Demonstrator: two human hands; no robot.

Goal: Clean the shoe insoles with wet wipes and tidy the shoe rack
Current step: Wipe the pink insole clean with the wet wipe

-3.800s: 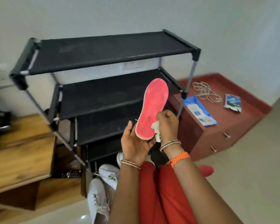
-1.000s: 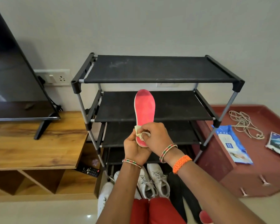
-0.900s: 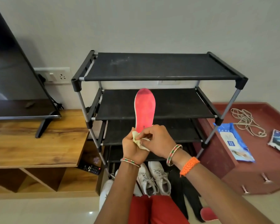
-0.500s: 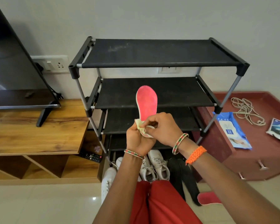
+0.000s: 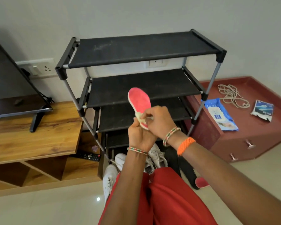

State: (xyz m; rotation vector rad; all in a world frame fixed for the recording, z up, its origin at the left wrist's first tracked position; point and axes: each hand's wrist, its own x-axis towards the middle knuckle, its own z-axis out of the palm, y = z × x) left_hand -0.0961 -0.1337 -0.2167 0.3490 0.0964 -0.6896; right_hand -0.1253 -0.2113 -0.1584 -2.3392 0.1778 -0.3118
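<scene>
A pink insole (image 5: 139,101) stands toe-up in front of the black shoe rack (image 5: 143,51). My left hand (image 5: 140,137) grips its heel end from below. My right hand (image 5: 159,122) pinches a crumpled wet wipe (image 5: 139,118) against the lower part of the insole. The heel of the insole is hidden behind my fingers. The blue wet wipes pack (image 5: 221,115) lies on the maroon cabinet (image 5: 250,138) to the right.
White sneakers (image 5: 110,179) and black footwear (image 5: 183,166) sit on the floor below the rack, with a second pink insole (image 5: 201,182) beside them. A wooden TV unit (image 5: 32,138) with a TV and a remote (image 5: 89,157) stands left. A rope (image 5: 230,95) and a packet (image 5: 263,110) lie on the cabinet.
The insole has tilted left and my hands have shifted right and lower in view. My right hand keeps working the wipe at the lower part of the insole.
</scene>
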